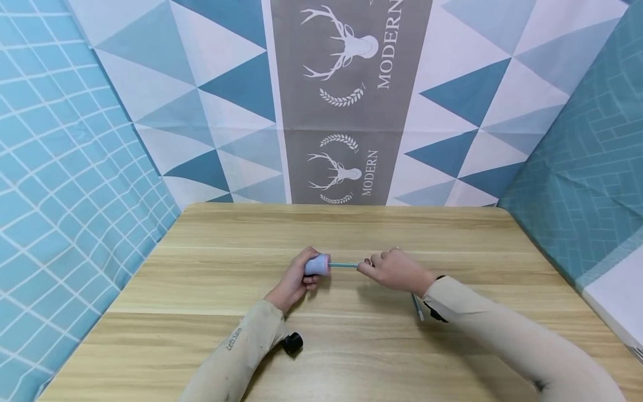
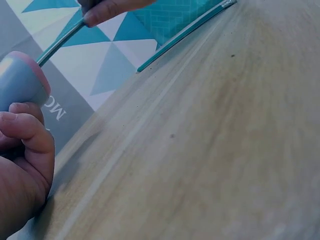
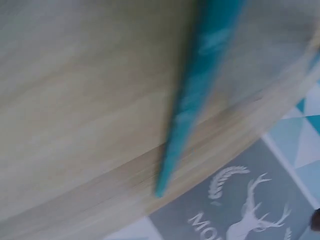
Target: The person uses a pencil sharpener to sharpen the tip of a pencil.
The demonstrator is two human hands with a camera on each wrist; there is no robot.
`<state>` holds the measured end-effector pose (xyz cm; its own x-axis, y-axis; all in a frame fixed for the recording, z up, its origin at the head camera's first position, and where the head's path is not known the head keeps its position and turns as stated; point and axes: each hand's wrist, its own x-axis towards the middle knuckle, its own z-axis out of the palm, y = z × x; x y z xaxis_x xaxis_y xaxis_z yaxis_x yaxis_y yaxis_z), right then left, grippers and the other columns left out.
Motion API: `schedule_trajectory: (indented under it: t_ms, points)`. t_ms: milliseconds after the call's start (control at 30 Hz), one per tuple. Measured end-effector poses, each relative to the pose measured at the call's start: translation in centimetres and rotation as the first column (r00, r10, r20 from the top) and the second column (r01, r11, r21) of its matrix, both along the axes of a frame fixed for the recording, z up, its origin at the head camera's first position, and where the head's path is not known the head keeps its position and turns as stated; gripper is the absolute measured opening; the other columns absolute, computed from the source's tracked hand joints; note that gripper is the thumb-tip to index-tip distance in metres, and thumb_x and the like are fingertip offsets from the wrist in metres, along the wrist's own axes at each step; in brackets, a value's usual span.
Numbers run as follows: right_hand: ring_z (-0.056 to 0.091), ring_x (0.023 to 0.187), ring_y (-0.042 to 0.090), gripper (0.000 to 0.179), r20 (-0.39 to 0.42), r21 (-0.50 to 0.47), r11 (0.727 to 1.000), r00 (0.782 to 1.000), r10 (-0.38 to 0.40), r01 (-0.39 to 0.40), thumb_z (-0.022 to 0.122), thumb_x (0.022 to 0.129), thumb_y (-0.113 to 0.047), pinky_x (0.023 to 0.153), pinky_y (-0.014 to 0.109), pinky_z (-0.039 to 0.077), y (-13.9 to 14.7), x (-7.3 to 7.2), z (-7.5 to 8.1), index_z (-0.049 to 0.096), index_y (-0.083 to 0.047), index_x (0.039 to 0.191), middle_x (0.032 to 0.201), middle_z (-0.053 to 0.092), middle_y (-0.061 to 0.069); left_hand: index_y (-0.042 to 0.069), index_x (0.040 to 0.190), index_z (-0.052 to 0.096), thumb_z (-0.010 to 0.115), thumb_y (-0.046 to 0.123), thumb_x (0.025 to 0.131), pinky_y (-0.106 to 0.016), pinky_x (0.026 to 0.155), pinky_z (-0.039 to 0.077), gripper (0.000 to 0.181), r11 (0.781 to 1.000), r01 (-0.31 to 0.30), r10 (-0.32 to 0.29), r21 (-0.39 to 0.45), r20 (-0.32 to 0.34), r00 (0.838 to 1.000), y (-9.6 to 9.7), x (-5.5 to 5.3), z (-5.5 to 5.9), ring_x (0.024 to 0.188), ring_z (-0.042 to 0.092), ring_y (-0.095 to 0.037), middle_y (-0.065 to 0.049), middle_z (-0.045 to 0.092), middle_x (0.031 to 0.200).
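Note:
My left hand [image 1: 293,282] grips a small light-blue cup-like piece [image 1: 316,265] with a pink rim, tipped so its mouth faces right. A thin teal stick [image 1: 343,265] runs from that mouth to my right hand [image 1: 399,271], whose thumb and fingers pinch its other end. The left wrist view shows the blue piece [image 2: 21,82] and the slanting stick [image 2: 61,42] raised above the tabletop. A second teal stick [image 2: 182,36], pale at one tip, lies on the table below my right wrist; it also crosses the right wrist view as a blurred teal bar [image 3: 189,107].
The wooden table [image 1: 211,329] reaches back to a patterned wall cloth [image 1: 341,123]. A blue tiled cloth [image 1: 60,167] hangs at the left, a teal one [image 1: 593,156] at the right. A white surface [image 1: 620,296] stands beyond the table's right edge.

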<state>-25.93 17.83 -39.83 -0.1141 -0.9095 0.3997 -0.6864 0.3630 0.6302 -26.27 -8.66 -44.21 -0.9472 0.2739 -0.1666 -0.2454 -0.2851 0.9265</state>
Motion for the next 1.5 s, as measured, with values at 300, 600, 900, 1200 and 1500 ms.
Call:
schedule_trajectory:
  t_ms: [300,600,900,1200,1500]
  points:
    - [0.022,0.047,-0.001,0.023,0.687,-0.125,0.986,0.726,0.003,0.114,0.054,0.103,-0.016,0.042,0.016,0.022,-1.4,1.0,1.1,0.041,-0.012,0.085,0.057,0.028,-0.013,0.007,0.101,0.050,0.049,0.028,0.090,-0.018,0.040,0.026,0.024,1.000,-0.005,0.005,-0.015,0.016,1.000,-0.1,-0.1,0.2,0.047,0.035,-0.005,-0.004,0.053,0.075]
    - [0.026,0.043,0.008,0.031,0.960,0.038,0.928,-0.271,0.069,0.371,0.049,0.105,-0.024,0.040,0.023,0.025,-1.2,-0.9,3.5,0.041,-0.010,0.078,0.055,0.032,-0.005,0.006,0.104,0.049,0.048,0.029,0.090,-0.017,0.041,0.025,0.027,1.000,0.002,-0.002,0.009,0.035,0.999,-0.1,0.0,0.2,0.048,0.034,-0.005,-0.005,0.051,0.078]
    - [0.021,0.035,0.000,0.029,0.600,0.159,0.924,-0.777,0.190,0.349,0.038,0.108,-0.025,0.032,0.017,0.017,0.0,-3.2,2.0,0.042,-0.007,0.085,0.049,0.022,-0.008,0.010,0.091,0.053,0.047,0.028,0.089,-0.018,0.040,0.024,0.019,0.999,0.034,-0.034,-0.012,-0.013,0.999,0.2,-0.1,0.0,0.045,0.033,-0.004,-0.002,0.051,0.069]
    - [0.021,0.037,0.004,0.032,0.698,0.163,0.912,-0.697,0.164,0.377,0.045,0.105,-0.030,0.035,0.020,0.019,0.3,-3.1,1.7,0.047,-0.004,0.088,0.050,0.023,-0.007,0.013,0.092,0.049,0.047,0.027,0.092,-0.020,0.042,0.028,0.014,0.997,0.051,-0.054,-0.051,-0.058,0.997,0.0,0.0,0.1,0.047,0.034,-0.007,-0.003,0.051,0.070]
    - [0.056,0.064,0.022,0.045,0.985,0.136,0.853,-0.160,-0.062,0.504,0.045,0.104,-0.045,0.059,0.037,0.050,0.8,-1.7,3.5,0.060,-0.003,0.103,0.080,0.060,0.012,0.015,0.092,0.049,0.048,0.028,0.092,-0.020,0.043,0.029,0.013,0.998,0.046,-0.049,-0.043,-0.077,0.996,0.2,0.1,0.1,0.047,0.036,-0.007,-0.004,0.052,0.070]
